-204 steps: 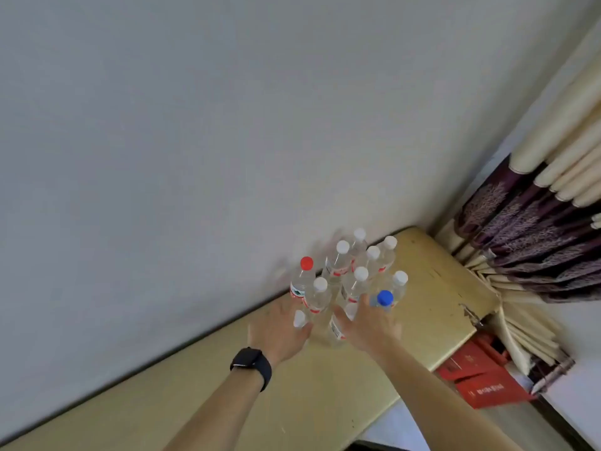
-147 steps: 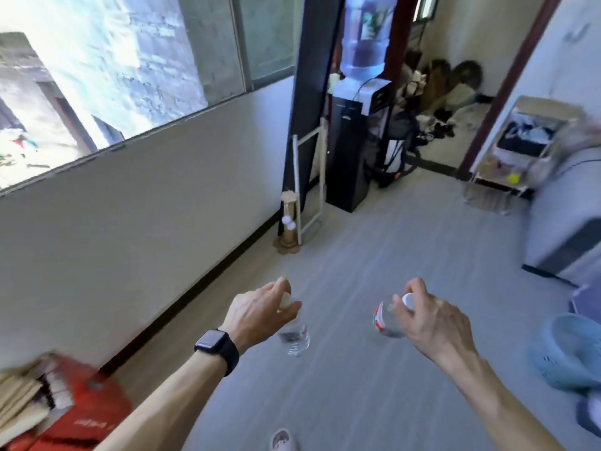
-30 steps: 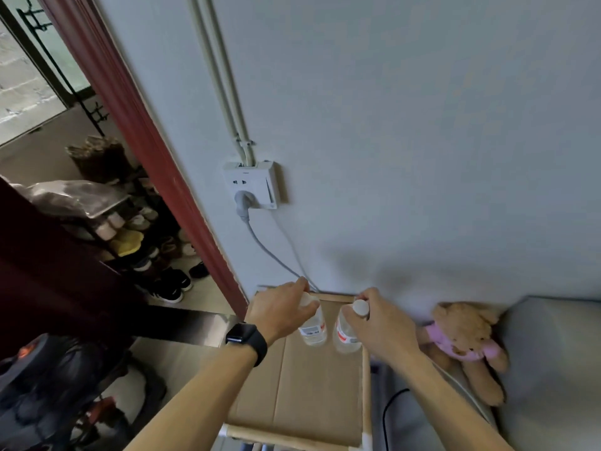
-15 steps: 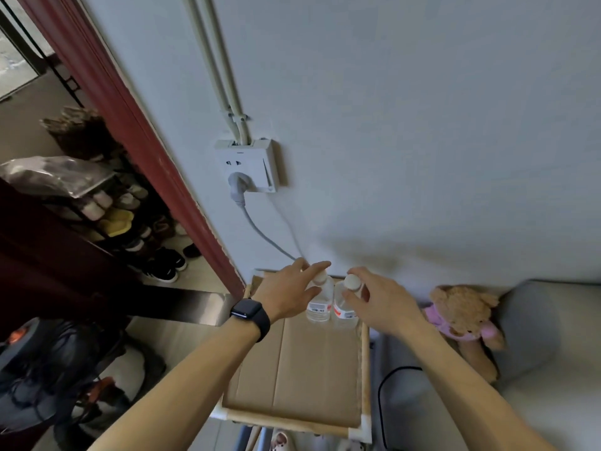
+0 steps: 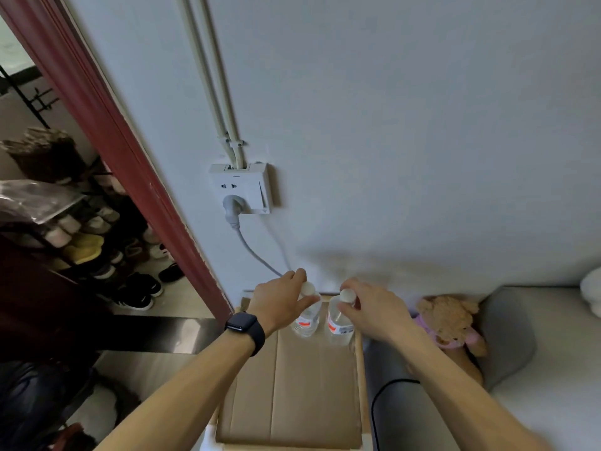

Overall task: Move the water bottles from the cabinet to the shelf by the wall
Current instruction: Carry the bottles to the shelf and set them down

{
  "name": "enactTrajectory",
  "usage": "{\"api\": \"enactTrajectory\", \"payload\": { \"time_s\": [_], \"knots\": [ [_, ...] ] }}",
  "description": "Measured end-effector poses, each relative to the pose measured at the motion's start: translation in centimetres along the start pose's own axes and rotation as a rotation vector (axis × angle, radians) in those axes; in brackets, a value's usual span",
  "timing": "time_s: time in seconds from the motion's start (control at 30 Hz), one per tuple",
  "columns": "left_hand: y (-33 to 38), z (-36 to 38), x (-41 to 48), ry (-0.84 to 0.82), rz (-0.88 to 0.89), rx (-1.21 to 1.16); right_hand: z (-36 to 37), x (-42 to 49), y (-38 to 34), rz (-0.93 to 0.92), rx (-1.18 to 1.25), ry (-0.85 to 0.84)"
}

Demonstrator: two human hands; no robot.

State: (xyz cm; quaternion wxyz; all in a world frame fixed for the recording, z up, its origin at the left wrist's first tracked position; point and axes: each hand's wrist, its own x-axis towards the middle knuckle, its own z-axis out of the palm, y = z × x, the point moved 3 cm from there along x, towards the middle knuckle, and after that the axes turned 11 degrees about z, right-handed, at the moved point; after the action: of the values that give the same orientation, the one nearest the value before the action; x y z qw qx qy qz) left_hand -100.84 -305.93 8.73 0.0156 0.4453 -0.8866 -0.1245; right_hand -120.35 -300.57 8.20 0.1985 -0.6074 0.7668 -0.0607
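In the head view, the left hand (image 5: 279, 302) fingers are pinching the white cap of the left clear plastic water bottle (image 5: 306, 320) and the right hand (image 5: 370, 309) fingers that of the right clear plastic water bottle (image 5: 338, 325), both standing upright directly below, side by side at the wall end of the cardboard-lined wooden shelf (image 5: 312, 392).

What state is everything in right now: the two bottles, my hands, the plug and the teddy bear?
Left bottle: upright on the shelf, capped.
Right bottle: upright beside it, capped.
Left hand: pinches the left bottle's cap.
Right hand: pinches the right bottle's neck.
Plug: in the wall socket.
Teddy bear: lying right of the shelf.
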Motion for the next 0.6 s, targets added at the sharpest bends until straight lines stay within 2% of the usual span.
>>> {"api": "enactTrajectory", "payload": {
  "time_s": [0.27,0.4,0.6],
  "knots": [
    [-1.9,-0.8,0.3,0.002,-0.124,-0.06,0.4,1.0,0.2,0.158,-0.003,0.102],
    [-2.0,-1.0,0.8,-0.037,-0.113,-0.096,0.5,1.1,0.0,0.188,0.005,0.1],
    [-1.6,-0.5,1.5,-0.038,-0.1,-0.086,-0.9,1.6,-0.1,0.227,-0.131,0.141]
  ]
}}
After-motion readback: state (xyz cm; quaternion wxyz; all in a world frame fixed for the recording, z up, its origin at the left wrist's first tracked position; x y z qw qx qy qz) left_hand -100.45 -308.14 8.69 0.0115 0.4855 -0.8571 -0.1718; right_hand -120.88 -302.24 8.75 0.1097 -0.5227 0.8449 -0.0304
